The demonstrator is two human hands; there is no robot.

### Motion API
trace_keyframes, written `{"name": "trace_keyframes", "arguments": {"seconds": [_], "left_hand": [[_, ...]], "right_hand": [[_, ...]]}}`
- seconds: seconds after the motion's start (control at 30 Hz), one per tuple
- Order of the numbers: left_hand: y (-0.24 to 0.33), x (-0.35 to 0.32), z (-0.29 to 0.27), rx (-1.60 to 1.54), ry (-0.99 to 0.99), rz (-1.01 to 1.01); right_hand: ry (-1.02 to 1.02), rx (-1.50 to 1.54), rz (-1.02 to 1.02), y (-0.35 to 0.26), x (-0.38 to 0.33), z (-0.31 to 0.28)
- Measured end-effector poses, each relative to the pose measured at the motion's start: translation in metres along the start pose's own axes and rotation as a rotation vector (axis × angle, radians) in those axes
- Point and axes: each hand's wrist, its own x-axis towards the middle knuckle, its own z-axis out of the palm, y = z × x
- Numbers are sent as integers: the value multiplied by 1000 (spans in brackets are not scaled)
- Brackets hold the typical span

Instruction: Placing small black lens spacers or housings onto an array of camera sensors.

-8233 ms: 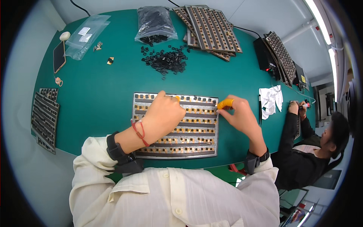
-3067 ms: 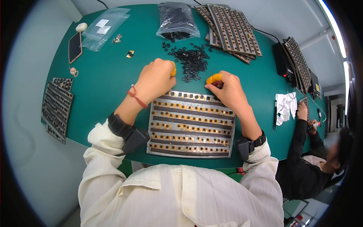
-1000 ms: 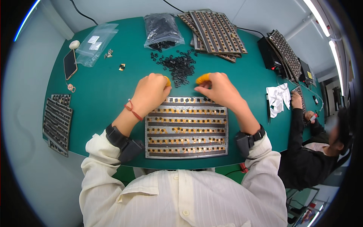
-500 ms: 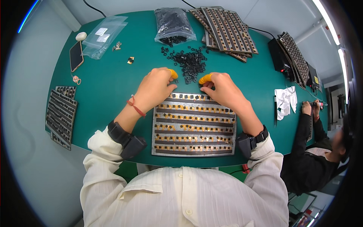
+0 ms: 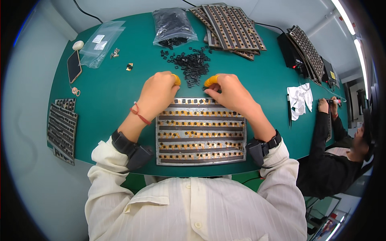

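My left hand [image 5: 157,93] and right hand [image 5: 230,91] sit at the far edge of the grey metal tray with rows of small black and gold parts [image 5: 200,130], each with an orange rubber cot on a fingertip; I judge I am filling the top row from the loose pile of small black parts [image 5: 192,65] just beyond; the right grip looks pinched on something tiny, though I cannot tell what; the left grip is curled, and whether it holds anything I cannot tell; next calls for a fine placement into an open slot; the green table [image 5: 108,90] lies bare to my left; the near tray edge meets the table rim; a co-worker's hand [image 5: 323,105] works well apart at right.
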Motion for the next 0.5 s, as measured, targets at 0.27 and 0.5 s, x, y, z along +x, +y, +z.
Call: {"name": "trace_keyframes", "arguments": {"seconds": [0.27,0.5], "left_hand": [[5,-2,-8,-8,-41,-243],[-4,-14,-25,-181,-54,-160]], "right_hand": [[118,-71,-90,-9,4,14],[120,-72,-22,5,2,23]]}}
